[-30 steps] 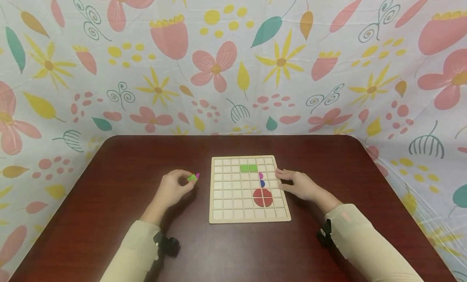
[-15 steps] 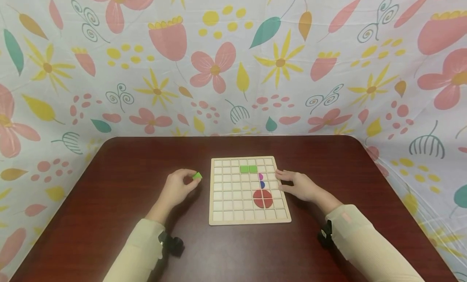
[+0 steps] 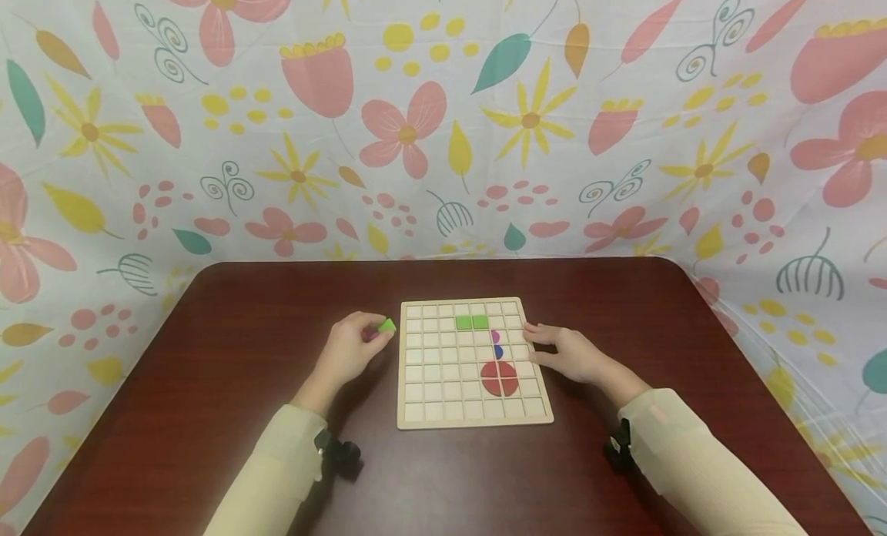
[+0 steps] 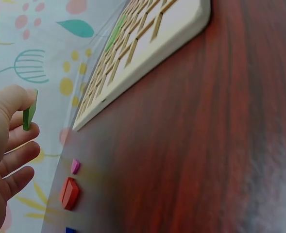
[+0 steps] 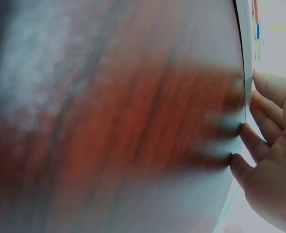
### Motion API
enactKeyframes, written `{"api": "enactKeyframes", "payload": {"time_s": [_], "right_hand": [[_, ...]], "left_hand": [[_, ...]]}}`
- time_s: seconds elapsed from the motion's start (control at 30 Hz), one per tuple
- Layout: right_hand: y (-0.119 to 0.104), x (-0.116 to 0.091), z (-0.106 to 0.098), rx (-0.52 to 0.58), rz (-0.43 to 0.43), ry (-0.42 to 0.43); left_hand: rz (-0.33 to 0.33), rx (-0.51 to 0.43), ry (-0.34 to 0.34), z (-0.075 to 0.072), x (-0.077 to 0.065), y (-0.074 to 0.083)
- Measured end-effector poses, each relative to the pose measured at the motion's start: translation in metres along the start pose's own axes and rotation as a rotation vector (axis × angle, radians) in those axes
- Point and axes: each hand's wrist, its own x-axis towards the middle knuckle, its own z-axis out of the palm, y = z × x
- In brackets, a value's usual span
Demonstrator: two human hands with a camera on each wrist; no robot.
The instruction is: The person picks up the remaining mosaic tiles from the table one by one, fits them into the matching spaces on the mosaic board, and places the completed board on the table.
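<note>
My left hand (image 3: 349, 347) pinches a small green square tile (image 4: 30, 112) between thumb and index finger, above the table just left of the wooden grid board (image 3: 433, 370). The other fingers are loosely spread. On the board lie two green square tiles (image 3: 472, 322) side by side, a magenta half-round piece (image 3: 495, 336), a blue half-round piece (image 3: 498, 352) and a red circle (image 3: 500, 379) made of quarter pieces. My right hand (image 3: 571, 353) rests at the board's right edge, its fingers extended; in the right wrist view its fingertips touch the edge and the table.
Beyond my left hand, the left wrist view shows a red piece (image 4: 69, 193), a magenta piece (image 4: 75, 166) and part of a blue piece (image 4: 70, 230) on the dark wooden table (image 3: 443, 482). A flowered cloth (image 3: 443, 197) hangs behind the table.
My left hand has moved right toward the board with the green tile in its pinch. The magenta piece seen beside that tile earlier no longer shows there. The right hand stays put.
</note>
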Motion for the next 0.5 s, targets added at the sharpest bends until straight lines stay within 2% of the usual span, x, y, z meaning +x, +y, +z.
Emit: {"api": "enactKeyframes", "payload": {"time_s": [0.23,0.5], "right_hand": [[0.000,0.000,0.000,-0.010,-0.005,0.006],[-0.001,0.000,0.000,-0.012,-0.012,0.001]], "left_hand": [[0.050,-0.005,0.012,0.003,0.008,0.006],[0.041,-0.025,-0.033,0.010,0.013,0.012]]}}
